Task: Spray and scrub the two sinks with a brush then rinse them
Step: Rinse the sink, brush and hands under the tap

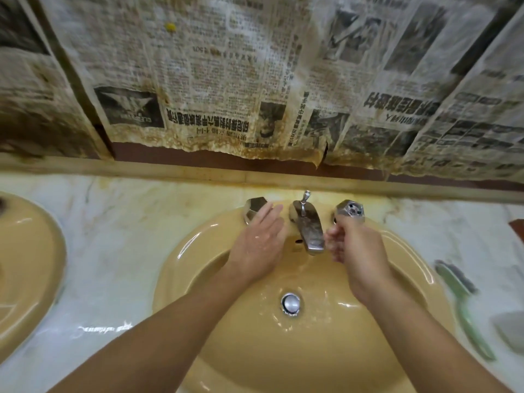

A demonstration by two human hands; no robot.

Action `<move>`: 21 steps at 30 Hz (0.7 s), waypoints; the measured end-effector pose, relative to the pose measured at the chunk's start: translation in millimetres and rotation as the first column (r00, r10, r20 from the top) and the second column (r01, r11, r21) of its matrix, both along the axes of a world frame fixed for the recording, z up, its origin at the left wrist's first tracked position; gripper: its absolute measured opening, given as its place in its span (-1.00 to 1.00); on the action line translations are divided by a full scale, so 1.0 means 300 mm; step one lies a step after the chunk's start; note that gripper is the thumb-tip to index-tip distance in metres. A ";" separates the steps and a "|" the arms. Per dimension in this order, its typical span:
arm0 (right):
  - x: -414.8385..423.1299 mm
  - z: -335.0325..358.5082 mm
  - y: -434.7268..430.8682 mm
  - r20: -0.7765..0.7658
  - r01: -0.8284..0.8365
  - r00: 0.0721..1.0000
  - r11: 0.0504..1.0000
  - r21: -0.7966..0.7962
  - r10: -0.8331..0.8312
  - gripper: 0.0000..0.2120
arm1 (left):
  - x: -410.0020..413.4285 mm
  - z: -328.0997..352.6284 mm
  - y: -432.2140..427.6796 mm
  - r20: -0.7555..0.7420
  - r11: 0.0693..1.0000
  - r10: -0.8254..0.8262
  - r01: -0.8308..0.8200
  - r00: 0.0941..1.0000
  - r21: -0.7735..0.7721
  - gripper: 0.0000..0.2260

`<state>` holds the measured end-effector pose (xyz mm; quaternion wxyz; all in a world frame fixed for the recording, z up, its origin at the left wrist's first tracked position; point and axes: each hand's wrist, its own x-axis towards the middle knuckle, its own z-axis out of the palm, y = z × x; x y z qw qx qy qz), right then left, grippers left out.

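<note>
While both hands reach over the right sink (198,251), the left hand (259,241) lies flat with straight fingers touching the left tap knob (254,209), and the right hand (353,242) has its fingers curled just below the right tap knob (350,211), blurred, so a grip cannot be told. Between them stands the spout (307,228). A green brush (462,304) lies on the marble worktop (113,236) right of this sink; the left sink (28,251) sits at the frame's left edge
</note>
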<state>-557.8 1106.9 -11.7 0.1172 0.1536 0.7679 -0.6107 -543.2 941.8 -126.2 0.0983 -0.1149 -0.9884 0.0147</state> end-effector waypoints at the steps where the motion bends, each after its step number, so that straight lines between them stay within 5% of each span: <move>1: 0.011 -0.044 0.018 0.103 0.088 0.992 0.990 -0.106 -0.077 -0.72 | 0.038 -0.026 0.011 0.008 0.999 0.013 -0.013 1.000 -0.029 -0.54; 4: 0.039 -0.166 0.041 0.471 0.285 0.882 0.819 -0.499 -0.020 -0.74 | 0.138 -0.118 0.015 0.049 0.997 0.063 -0.066 0.997 0.045 -0.23; 8: 0.035 -0.249 0.028 0.565 0.355 0.803 0.610 -0.708 0.189 -0.74 | 0.203 -0.171 0.041 -0.027 0.982 0.143 -0.138 0.989 0.131 -0.20; 13: -0.022 -0.224 0.133 0.594 0.198 0.711 0.704 -0.682 0.375 -0.78 | 0.209 -0.223 0.130 -0.122 0.956 0.093 -0.055 0.988 0.288 -0.71; 16: -0.107 -0.119 0.240 0.581 0.055 0.704 0.785 -0.617 0.408 -0.81 | 0.224 -0.186 0.247 0.242 0.819 0.221 -0.315 0.945 0.480 -0.72; 17: -0.147 -0.066 0.260 0.537 0.005 0.743 0.798 -0.602 0.400 -0.80 | 0.207 -0.158 0.290 0.341 0.674 0.311 -0.459 0.887 0.579 -0.72; 18: -0.189 -0.011 0.272 0.470 -0.078 0.788 0.821 -0.565 0.398 -0.76 | 0.176 -0.125 0.330 0.435 0.420 0.382 -0.572 0.815 0.704 -0.76; 20: -0.267 0.098 0.267 0.269 -0.346 0.852 0.868 -0.356 0.450 -0.68 | 0.095 -0.034 0.409 0.650 -0.297 0.322 -0.579 0.688 0.759 -0.85; 21: -0.296 0.145 0.258 0.171 -0.458 0.853 0.865 -0.205 0.492 -0.66 | 0.055 0.014 0.439 0.698 -0.569 0.217 -0.493 0.682 0.658 -0.87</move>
